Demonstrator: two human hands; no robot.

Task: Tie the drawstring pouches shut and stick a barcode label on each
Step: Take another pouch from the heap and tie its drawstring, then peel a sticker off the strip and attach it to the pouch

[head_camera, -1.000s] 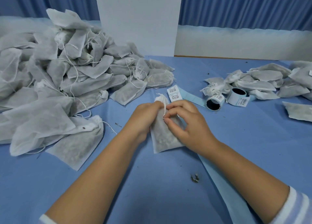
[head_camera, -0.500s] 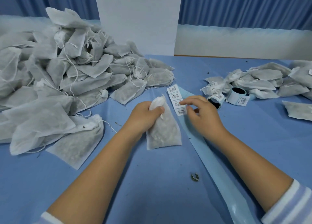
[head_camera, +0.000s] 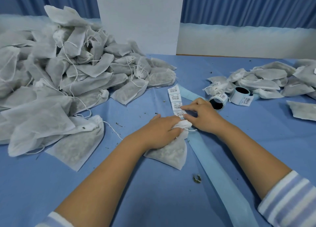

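Pouch (head_camera: 171, 152) lies flat mid-table on the blue cloth (head_camera: 136, 196), left hand (head_camera: 162, 130) clamped round its bunched neck. Right hand (head_camera: 203, 115) is just beside it, thumb and forefinger pinching the bottom barcode label (head_camera: 179, 114) on the strip (head_camera: 175, 99).

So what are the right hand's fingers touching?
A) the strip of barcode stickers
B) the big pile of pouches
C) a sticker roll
A: the right hand has its fingertips on the strip of barcode stickers, while the left hand holds the pouch.
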